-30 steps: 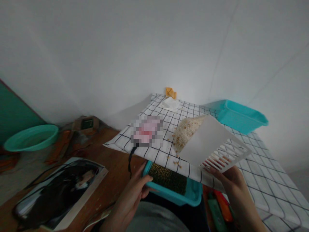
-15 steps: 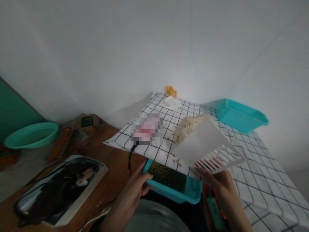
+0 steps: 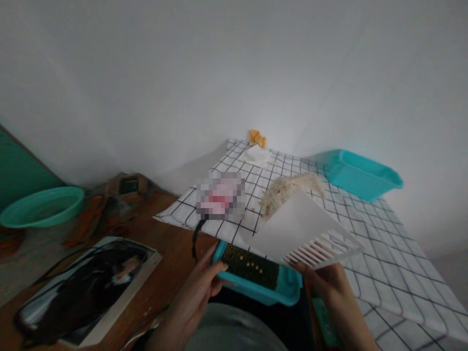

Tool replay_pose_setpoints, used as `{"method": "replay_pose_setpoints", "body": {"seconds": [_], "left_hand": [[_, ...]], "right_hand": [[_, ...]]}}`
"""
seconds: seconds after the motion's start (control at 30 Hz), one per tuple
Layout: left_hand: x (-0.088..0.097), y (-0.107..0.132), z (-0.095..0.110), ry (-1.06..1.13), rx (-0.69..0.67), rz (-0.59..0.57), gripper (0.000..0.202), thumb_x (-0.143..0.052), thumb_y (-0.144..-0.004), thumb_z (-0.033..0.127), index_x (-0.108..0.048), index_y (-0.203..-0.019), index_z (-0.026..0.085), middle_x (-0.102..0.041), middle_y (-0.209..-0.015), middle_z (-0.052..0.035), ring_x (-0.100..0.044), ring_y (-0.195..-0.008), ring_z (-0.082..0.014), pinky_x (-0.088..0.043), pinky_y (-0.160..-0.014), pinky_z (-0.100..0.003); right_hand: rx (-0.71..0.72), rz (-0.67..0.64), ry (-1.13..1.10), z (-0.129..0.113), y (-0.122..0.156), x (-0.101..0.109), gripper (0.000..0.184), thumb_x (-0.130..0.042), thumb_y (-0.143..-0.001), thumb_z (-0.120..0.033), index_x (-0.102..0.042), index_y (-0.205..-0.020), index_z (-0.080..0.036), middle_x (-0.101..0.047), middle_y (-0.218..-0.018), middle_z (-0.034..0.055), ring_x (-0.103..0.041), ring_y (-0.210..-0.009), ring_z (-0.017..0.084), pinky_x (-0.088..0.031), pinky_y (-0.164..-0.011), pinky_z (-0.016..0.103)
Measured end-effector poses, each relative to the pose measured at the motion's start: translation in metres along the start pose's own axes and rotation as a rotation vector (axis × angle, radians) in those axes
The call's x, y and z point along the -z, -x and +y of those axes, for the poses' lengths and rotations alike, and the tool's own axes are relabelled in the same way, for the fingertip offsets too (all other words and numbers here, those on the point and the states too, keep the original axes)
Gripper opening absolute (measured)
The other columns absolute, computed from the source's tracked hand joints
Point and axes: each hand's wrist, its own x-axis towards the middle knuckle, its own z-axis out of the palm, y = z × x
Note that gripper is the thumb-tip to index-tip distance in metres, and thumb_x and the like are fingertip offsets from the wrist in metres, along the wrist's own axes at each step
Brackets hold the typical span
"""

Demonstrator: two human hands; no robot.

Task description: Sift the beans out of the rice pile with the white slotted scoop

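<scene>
My left hand [image 3: 201, 280] grips the left end of a turquoise plastic tray [image 3: 252, 289], thumb on the rim. Inside lies a layer of small dark green beans [image 3: 239, 265], with several yellow beans on top. My right hand [image 3: 331, 285] is closed on the near, slotted end of a white plastic scoop [image 3: 294, 226]. The scoop's flat part slants over the cloth edge, close to the tray's far rim. Just beyond it a heap of pale grains [image 3: 280, 192] mixed with yellowish beans rests on the checked cloth [image 3: 369, 258]. Some right-hand fingers are hidden behind the scoop.
A second turquoise tray [image 3: 365, 176] stands at the back right. A blurred-out pink item [image 3: 221, 195] with a black strap, white tissue [image 3: 257, 154] and an orange wrapper [image 3: 258, 138] lie on the cloth. At left are a picture box [image 3: 95, 287] and a green basin [image 3: 44, 207].
The scoop has moved left and nearer, uncovering more of the grain heap. Several yellow beans now show on the green beans; those loose by the cloth's near edge are no longer seen there.
</scene>
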Motion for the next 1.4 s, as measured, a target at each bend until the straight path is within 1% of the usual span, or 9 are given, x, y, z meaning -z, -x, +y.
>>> {"method": "replay_pose_setpoints", "body": {"seconds": [0.07,0.17,0.27,0.4,0.53,0.7,1.13,1.3,1.4], "left_hand": [[-0.002,0.001,0.0,0.027,0.004,0.01,0.052,-0.072,-0.064,0.027,-0.067,-0.115,0.024,-0.061,-0.073,0.003,-0.052,-0.064,-0.0132,-0.039,-0.056,-0.022],[-0.006,0.002,0.003,0.047,0.018,0.045,0.043,-0.074,-0.06,0.025,-0.07,-0.103,0.024,-0.06,-0.072,0.0031,-0.051,-0.063,-0.0129,-0.038,-0.054,-0.021],[-0.01,0.006,0.005,0.071,0.042,0.095,0.033,-0.075,-0.059,0.024,-0.07,-0.091,0.024,-0.062,-0.074,0.0025,-0.052,-0.065,-0.0132,-0.04,-0.056,-0.021],[-0.011,0.007,0.004,0.08,0.06,0.093,0.034,-0.075,-0.058,0.022,-0.07,-0.091,0.025,-0.063,-0.075,0.0025,-0.055,-0.066,-0.0138,-0.041,-0.057,-0.022],[-0.008,0.002,0.001,0.07,0.069,0.059,0.044,-0.075,-0.059,0.024,-0.07,-0.103,0.026,-0.061,-0.073,0.0037,-0.05,-0.061,-0.0125,-0.039,-0.056,-0.022],[-0.005,-0.003,-0.002,0.074,0.051,0.064,0.05,-0.077,-0.058,0.025,-0.069,-0.108,0.024,-0.064,-0.078,0.0028,-0.053,-0.065,-0.0133,-0.041,-0.058,-0.023],[-0.005,0.0,-0.003,0.078,0.04,0.06,0.038,-0.078,-0.059,0.026,-0.067,-0.096,0.025,-0.066,-0.079,0.0017,-0.057,-0.068,-0.0154,-0.042,-0.06,-0.025],[-0.004,-0.001,-0.004,0.086,0.034,0.08,0.044,-0.08,-0.056,0.028,-0.067,-0.098,0.024,-0.068,-0.087,-0.0003,-0.058,-0.073,-0.0165,-0.044,-0.063,-0.025],[-0.006,-0.001,-0.001,0.095,0.033,0.09,0.039,-0.079,-0.055,0.026,-0.067,-0.092,0.024,-0.067,-0.084,0.0008,-0.058,-0.072,-0.0157,-0.044,-0.062,-0.024]], "right_hand": [[0.005,0.059,-0.004,-0.001,-0.004,0.017,0.042,-0.085,-0.075,-0.044,-0.078,-0.111,-0.022,-0.078,-0.113,0.0123,-0.073,-0.108,0.033,-0.056,-0.099,0.048],[0.043,0.197,0.028,-0.003,-0.011,0.043,0.035,-0.087,-0.074,-0.038,-0.078,-0.103,-0.022,-0.078,-0.112,0.0113,-0.072,-0.111,0.031,-0.053,-0.103,0.045],[0.06,0.277,0.0,-0.004,-0.011,0.052,0.027,-0.085,-0.076,-0.037,-0.077,-0.097,-0.022,-0.077,-0.114,0.0107,-0.072,-0.111,0.031,-0.054,-0.102,0.045],[0.012,0.234,-0.029,-0.001,-0.005,0.035,0.031,-0.084,-0.075,-0.039,-0.078,-0.099,-0.02,-0.078,-0.111,0.0128,-0.073,-0.107,0.033,-0.056,-0.099,0.047],[0.007,0.226,-0.069,0.0,-0.002,0.015,0.036,-0.086,-0.073,-0.041,-0.078,-0.102,-0.02,-0.078,-0.111,0.0118,-0.074,-0.105,0.032,-0.056,-0.099,0.047],[0.027,0.184,-0.058,-0.007,-0.007,0.003,0.037,-0.084,-0.075,-0.043,-0.079,-0.104,-0.022,-0.079,-0.109,0.0109,-0.074,-0.107,0.032,-0.055,-0.1,0.048],[0.033,0.131,0.019,-0.009,-0.003,0.006,0.035,-0.082,-0.078,-0.044,-0.08,-0.105,-0.022,-0.079,-0.111,0.0109,-0.073,-0.11,0.032,-0.052,-0.103,0.046],[0.015,0.107,0.047,-0.007,-0.002,0.008,0.033,-0.082,-0.077,-0.046,-0.08,-0.101,-0.022,-0.079,-0.11,0.0117,-0.073,-0.109,0.033,-0.055,-0.099,0.046],[0.019,0.12,0.061,-0.007,-0.002,0.007,0.033,-0.082,-0.077,-0.045,-0.08,-0.1,-0.021,-0.079,-0.109,0.0116,-0.072,-0.111,0.033,-0.055,-0.099,0.046]]}}
